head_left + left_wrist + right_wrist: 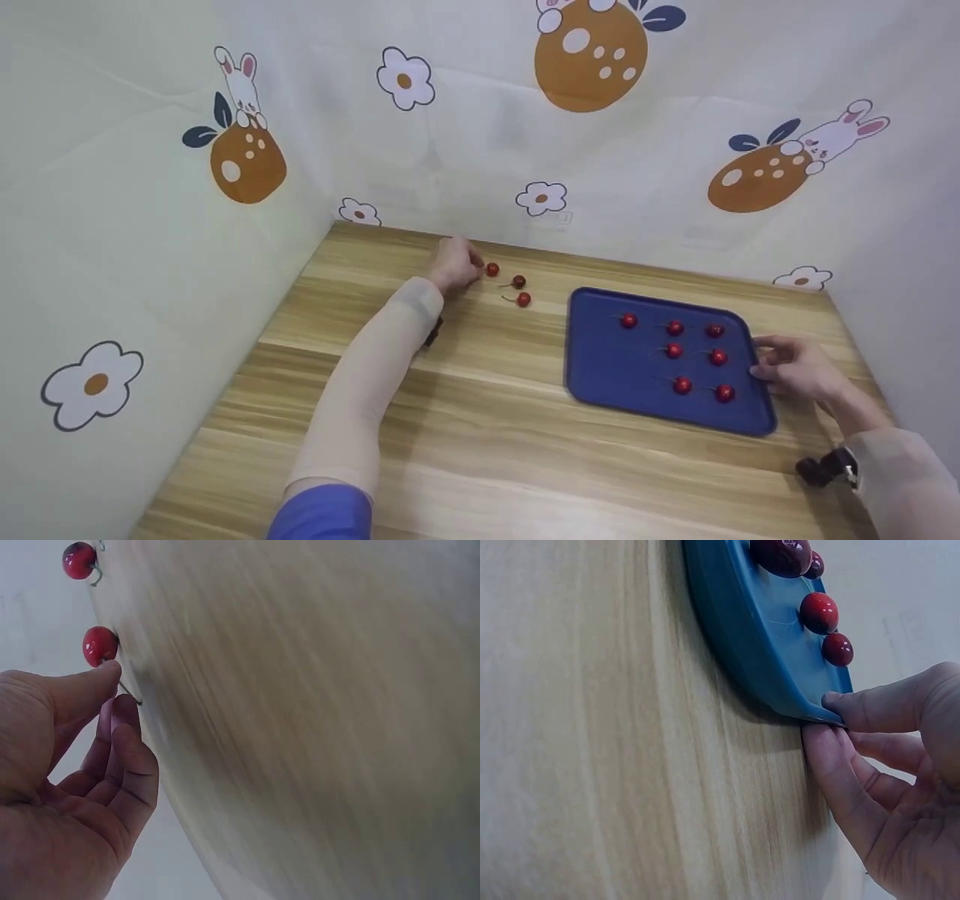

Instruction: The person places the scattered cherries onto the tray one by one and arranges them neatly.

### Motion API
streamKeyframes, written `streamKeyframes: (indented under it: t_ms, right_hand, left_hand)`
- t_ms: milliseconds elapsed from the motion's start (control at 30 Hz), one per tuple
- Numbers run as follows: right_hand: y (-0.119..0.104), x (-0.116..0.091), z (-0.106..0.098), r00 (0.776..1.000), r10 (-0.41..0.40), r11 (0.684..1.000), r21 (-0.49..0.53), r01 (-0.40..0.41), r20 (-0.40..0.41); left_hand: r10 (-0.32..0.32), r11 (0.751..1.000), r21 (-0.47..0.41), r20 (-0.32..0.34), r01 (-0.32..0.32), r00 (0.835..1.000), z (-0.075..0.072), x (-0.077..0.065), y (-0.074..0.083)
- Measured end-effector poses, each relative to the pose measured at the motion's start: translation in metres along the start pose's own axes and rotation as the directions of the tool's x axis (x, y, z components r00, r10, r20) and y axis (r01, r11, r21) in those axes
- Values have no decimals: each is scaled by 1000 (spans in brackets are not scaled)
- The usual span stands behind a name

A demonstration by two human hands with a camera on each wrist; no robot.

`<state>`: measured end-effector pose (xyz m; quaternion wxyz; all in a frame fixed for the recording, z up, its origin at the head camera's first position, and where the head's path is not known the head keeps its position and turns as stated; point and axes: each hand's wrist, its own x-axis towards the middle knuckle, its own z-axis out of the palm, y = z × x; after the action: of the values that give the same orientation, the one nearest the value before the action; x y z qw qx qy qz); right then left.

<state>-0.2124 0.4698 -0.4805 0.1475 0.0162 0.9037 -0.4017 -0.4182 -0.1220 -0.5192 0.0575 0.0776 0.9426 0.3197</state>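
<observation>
My left hand [456, 264] is at the back of the table, its thumb and curled fingertips at the stem of a red cherry [492, 269]. In the left wrist view, the thumb tip overlaps that cherry's [100, 646] stem, and the stem's end sticks out past the fingers. Two more cherries, one darker [519, 282] and one red [523, 299], lie just right of it. My right hand [801, 367] pinches the right rim of a blue tray [600, 367], thumb above and fingers below, as the right wrist view shows. Several cherries [674, 350] with stems lie on the tray's right part.
The wood-grain table [480, 465] meets a patterned cloth wall [465, 150] at the back, with more cloth along both sides. A black wrist camera [825, 468] sits under the right forearm.
</observation>
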Motion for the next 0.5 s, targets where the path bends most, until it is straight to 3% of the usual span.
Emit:
streamKeyframes:
  t_ms: [100, 333, 500]
  right_hand:
    - [1, 0, 1, 1000, -7, 1000, 7, 7, 1]
    - [0, -1, 0, 1000, -6, 999, 35, 6, 2]
    - [0, 0, 1, 1000, 2, 999, 46, -2, 11]
  left_hand:
    - [-38, 999, -20, 18, 39, 999, -3, -6, 10]
    - [-39, 999, 13, -25, 39, 999, 2, -7, 10]
    - [-52, 999, -14, -1, 52, 999, -9, -28, 29]
